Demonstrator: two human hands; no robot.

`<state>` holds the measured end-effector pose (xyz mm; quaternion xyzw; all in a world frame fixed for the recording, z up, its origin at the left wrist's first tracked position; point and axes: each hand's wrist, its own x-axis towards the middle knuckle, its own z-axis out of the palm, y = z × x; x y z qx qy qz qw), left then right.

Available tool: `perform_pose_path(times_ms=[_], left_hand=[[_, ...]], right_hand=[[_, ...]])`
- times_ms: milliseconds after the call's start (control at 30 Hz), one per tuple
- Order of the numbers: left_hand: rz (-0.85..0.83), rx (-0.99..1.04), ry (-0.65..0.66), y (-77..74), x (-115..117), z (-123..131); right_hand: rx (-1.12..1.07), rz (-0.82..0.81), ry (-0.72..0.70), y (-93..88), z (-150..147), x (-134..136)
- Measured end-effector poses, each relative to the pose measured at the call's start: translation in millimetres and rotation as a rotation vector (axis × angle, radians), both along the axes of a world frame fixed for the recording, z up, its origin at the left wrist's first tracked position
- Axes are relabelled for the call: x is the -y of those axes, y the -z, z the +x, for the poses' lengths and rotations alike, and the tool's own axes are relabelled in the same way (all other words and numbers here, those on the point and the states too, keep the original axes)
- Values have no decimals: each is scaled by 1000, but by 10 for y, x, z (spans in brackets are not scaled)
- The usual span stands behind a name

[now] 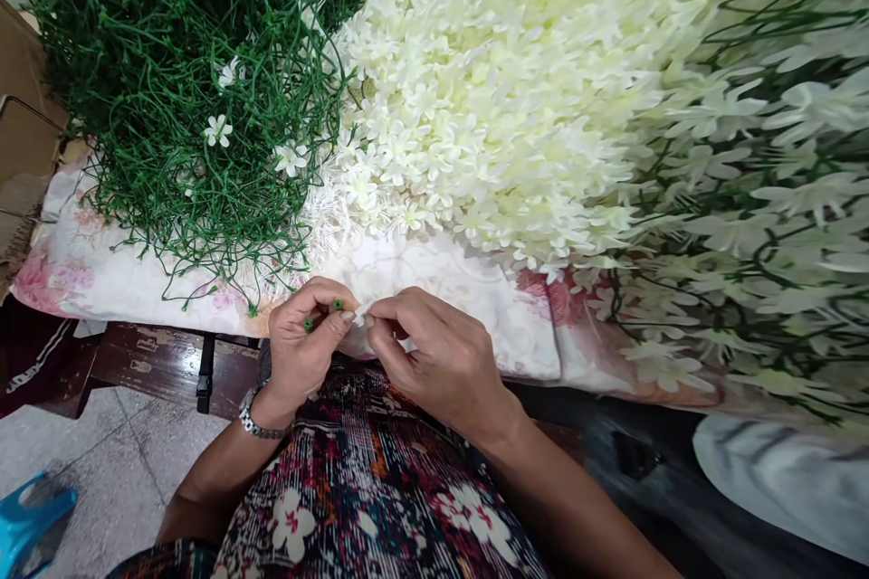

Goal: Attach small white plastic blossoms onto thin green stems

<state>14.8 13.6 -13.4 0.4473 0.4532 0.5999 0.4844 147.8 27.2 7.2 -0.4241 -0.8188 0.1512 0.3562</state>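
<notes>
My left hand (pixel 307 336) is closed in a pinch on a thin green plastic stem (pixel 336 305), whose green tips show between the fingers. My right hand (pixel 434 353) is pinched on a small white flower piece (pixel 359 318) right at the stem's end. Both hands meet at the near edge of a cloth-covered table (pixel 475 308), above my patterned lap. A silver watch (pixel 253 422) sits on my left wrist.
A big heap of green plastic stems (pixel 176 81) lies at the left, with a few white flowers on it. A large pile of loose cream flowers (pixel 516 81) fills the middle. Finished flowered stems (pixel 767 226) lie at the right. A cardboard box (pixel 20 109) stands far left.
</notes>
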Motion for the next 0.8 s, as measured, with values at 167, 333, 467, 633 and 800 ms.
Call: perform_pose_path(times_ms=[167,333,467,633,800], left_hand=[[20,-5,-10,4,-7,10],[52,-44,-30,17,-12,22],[27,-61,10,10,-13,4],[-82,-81,111,3,-12,-35],[-102,-10,107,18,10,-38]], right_hand=[[29,-14,11,-36,1,-9],[22,-30,-10,-37,-2,-8],[-18,-16,-21,-25,-5,-4],[-38,34,-22,5,-2,3],[-54,29,-1,34,-3,2]])
